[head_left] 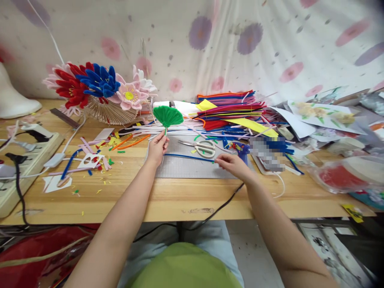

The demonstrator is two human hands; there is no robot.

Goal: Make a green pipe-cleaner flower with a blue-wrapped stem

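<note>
My left hand (157, 147) is closed round the thin stem of a green fan-shaped leaf (168, 116) made of pipe cleaner, held upright above a grey cutting mat (192, 166). My right hand (232, 164) rests on the mat with its fingers pinched at the end of a blue pipe cleaner (189, 157) that lies across the mat. Silver scissors (201, 146) lie shut on the mat between my hands.
A heap of coloured pipe cleaners (231, 110) lies behind the mat. A fan of red, blue and pink flowers (96, 90) stands back left. A power strip (21, 164) sits at left, papers and bags at right. A black cable (222, 205) drops over the wooden table's front edge.
</note>
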